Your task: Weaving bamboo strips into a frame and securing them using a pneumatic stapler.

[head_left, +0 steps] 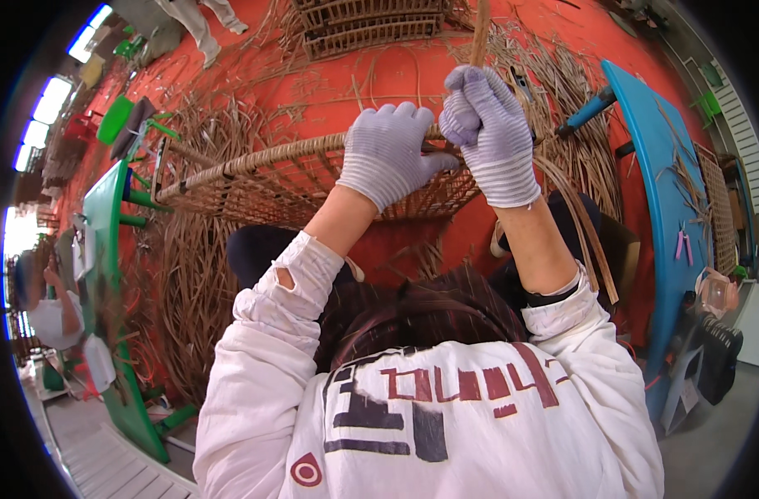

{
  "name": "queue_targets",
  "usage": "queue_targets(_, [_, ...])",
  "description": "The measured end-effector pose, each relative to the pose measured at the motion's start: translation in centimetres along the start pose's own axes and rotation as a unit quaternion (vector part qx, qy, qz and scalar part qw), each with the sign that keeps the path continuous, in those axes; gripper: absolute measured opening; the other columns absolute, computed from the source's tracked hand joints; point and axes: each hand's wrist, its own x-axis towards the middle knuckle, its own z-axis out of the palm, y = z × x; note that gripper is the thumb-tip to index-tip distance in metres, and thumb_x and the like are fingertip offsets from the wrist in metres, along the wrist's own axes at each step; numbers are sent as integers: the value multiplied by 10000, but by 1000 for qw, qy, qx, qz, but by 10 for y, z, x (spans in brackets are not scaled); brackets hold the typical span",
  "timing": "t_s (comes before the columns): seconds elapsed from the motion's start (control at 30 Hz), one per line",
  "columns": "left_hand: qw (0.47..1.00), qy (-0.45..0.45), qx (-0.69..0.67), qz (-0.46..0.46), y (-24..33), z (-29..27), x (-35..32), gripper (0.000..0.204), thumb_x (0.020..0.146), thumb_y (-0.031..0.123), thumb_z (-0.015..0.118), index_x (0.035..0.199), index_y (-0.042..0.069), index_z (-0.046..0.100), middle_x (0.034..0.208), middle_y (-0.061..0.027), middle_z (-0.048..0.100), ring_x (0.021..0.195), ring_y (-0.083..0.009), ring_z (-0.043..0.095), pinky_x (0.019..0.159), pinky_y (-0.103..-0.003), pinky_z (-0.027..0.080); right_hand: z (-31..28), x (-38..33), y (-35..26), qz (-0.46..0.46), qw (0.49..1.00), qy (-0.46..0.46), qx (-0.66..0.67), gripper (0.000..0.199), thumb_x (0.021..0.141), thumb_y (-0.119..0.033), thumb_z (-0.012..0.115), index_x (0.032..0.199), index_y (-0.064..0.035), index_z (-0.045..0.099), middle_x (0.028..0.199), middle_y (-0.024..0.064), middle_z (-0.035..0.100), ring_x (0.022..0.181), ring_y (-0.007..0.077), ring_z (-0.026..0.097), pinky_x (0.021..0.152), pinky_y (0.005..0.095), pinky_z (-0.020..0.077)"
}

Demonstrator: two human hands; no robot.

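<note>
Gloves cover both hands: the left hand [389, 150] clamps the wrapped top rim of a woven cane panel [313, 187] above the red floor [379, 75], the right hand [487, 133] is fisted around an upright cane strip [479, 33] at that rim.

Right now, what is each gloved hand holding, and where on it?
The left hand grips the wrapped top rim of the woven wicker panel. The right hand is fisted around a rattan strip, low on its length, beside that rim.
</note>
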Motion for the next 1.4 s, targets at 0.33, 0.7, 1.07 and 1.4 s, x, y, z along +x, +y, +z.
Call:
queue_targets(0.33, [999,-31,33,-5,-3,5,0,580,660,595,778,939,112,618,866,-56,625,838,-239,639,714,-396,495,14,-2,-15,-7,997,28,64,256,1052,-218,485,960,-21,621,562,-79,266,472,53,228,472,242,228])
queue_targets(0.7, [998,35,53,2,5,10,-5,439,703,549,746,801,151,588,754,-28,551,700,-237,582,637,-383,447,11,2,-23,-15,996,-2,83,286,1050,-237,494,939,7,596,542,-57,310,442,66,259,451,259,239])
queue_targets(1.07, [997,50,58,-20,12,13,-8,433,752,548,729,818,132,626,753,-35,592,730,-229,590,656,-400,428,5,5,-16,-26,999,-10,42,265,1063,-233,456,1051,-19,613,616,-45,364,506,78,320,518,259,316])
queue_targets(1.4, [996,70,58,-9,9,12,-4,280,767,397,723,779,148,596,722,-34,572,675,-240,586,627,-400,424,-13,-15,12,-49,997,-5,-61,277,1055,-234,490,1021,15,607,714,22,570,640,121,556,615,260,468])
